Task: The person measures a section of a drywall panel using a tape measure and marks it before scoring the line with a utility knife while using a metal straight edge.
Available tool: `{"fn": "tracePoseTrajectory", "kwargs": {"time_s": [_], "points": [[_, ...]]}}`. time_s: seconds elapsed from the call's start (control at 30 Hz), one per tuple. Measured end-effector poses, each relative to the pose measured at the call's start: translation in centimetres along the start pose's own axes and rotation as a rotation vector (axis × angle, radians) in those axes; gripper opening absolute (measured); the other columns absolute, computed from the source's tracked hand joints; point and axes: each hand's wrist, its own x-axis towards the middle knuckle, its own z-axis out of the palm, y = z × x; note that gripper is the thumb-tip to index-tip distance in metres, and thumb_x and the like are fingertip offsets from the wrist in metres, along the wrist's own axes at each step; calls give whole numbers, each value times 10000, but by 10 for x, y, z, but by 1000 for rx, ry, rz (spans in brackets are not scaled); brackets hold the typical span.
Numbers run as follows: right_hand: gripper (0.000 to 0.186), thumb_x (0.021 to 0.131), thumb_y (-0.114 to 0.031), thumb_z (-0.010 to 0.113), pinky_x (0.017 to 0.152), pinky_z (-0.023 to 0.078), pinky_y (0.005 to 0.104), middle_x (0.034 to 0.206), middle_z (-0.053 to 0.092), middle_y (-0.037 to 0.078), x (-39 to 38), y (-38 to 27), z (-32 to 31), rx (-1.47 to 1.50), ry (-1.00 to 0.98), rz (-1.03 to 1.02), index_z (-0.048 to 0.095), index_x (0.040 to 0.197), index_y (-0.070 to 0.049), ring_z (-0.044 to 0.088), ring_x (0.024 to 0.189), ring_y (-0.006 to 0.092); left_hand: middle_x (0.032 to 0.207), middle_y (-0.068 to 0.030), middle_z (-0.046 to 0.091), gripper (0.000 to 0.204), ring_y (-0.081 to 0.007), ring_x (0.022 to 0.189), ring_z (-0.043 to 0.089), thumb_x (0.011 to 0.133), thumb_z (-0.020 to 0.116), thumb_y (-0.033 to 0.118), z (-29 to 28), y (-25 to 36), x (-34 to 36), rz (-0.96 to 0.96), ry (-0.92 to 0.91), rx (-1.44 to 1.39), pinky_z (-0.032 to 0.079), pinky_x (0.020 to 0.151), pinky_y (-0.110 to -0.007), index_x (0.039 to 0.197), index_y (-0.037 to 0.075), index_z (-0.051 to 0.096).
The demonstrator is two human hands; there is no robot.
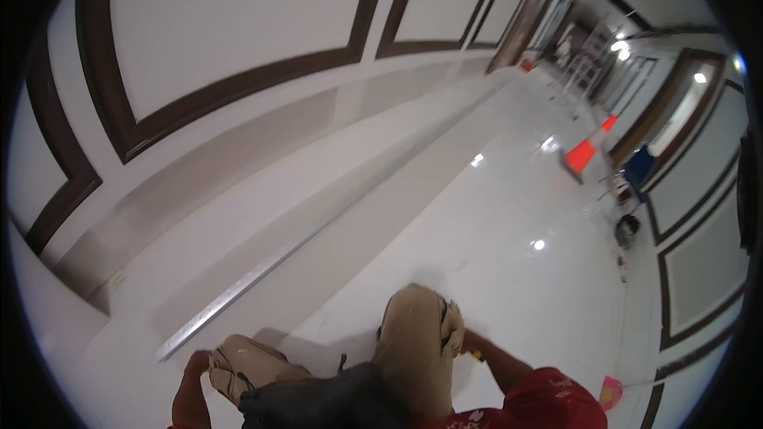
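Note:
My left hand [199, 361] is at the outer side of my left knee, against the tan trousers [413, 326]. Its fingers are too small and blurred to read. Beside my right knee is my right hand [470, 343], partly hidden by the trouser leg, with a small yellow thing [477, 356] at the wrist or palm. A long, straight silver metal profile [262, 268] lies on the floor. Its near end is a little ahead of my left hand, and it runs away to the upper right along the wall. A dark bag or pouch [326, 399] rests on my lap.
White wall panels with dark brown wooden trim [238, 87] line the left. Orange traffic cones [580, 156] stand on the glossy white floor [445, 246]. A blue chair-like object [638, 165] sits by the right wall, and a ladder [584, 67] stands farther down the corridor. Something pink [610, 392] is at lower right.

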Motion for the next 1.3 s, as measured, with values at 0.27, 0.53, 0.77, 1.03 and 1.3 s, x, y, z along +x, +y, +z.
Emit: {"fn": "tracePoseTrajectory", "kwargs": {"time_s": [0.27,0.53,0.77,1.03,1.3], "points": [[360,821,-216,725,580,578,383,935,736,134,213,52,-167,660,40,419,668,1113,-12,702,725,268,758,-211,649,476,-383,726,619,1013,563,379,-227,160,-112,-291,1088,-373,466,700,-466,763,-17,646],[322,920,-198,618,573,601,406,929,699,186,305,-50,-301,686,-140,162,633,1153,24,713,773,270,1027,-54,682,296,-144,950,628,943,710,178,-485,404,-235,-21,1379,-397,491,915,-319,1164,9,609],[350,945,-241,572,549,575,407,964,712,220,358,-66,-374,634,-29,19,596,1178,18,610,604,232,1412,-181,550,932,-283,1298,553,807,794,442,-483,577,-414,346,1529,439,469,1030,-417,1498,-16,369],[411,964,-322,574,874,550,479,1153,723,121,414,-194,-434,207,234,-535,601,1315,-110,692,985,298,1449,-175,511,879,-288,1333,511,856,727,447,-379,628,-478,212,1466,597,426,1067,-431,1507,-12,356],[331,945,-266,585,752,554,460,1046,700,128,365,-159,-382,501,67,-296,599,1198,-54,654,822,272,1486,-168,472,829,-292,1368,468,905,661,452,-336,643,-485,77,1527,659,383,1104,-444,1517,-9,344]]}}
